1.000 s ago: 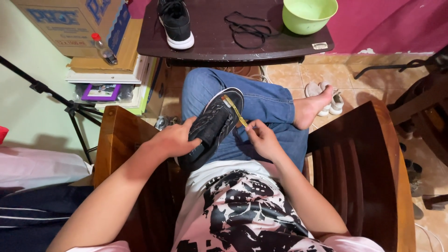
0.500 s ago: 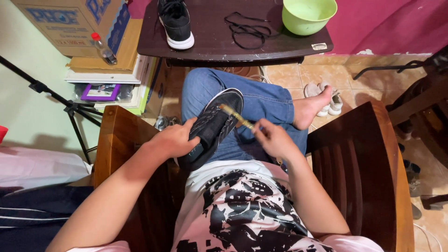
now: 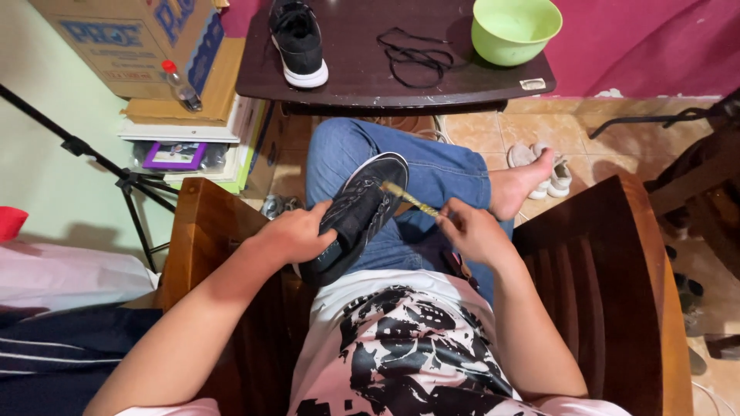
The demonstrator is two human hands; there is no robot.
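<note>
**Black shoe brushed on the lap**

A brown cardboard box [image 3: 131, 42] with blue print stood upper left, beside the dark worktop [image 3: 362, 77]. The left hand [image 3: 297, 231] gripped the black, white-soled shoe [image 3: 358, 216] over the lap; right-hand fingers [image 3: 455, 219] pinched a slim yellowish brush [image 3: 408, 199] touching it.

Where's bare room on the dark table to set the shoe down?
Dark table: one free patch between the black sneaker and the loose laces, another along the front edge below the green bowl. The right end is crowded by bowl and laces.

Pink T-shirt [image 3: 401, 347] with black-and-white print, blue jeans [image 3: 432, 166], bare forearms, bare foot [image 3: 520, 189]
</note>
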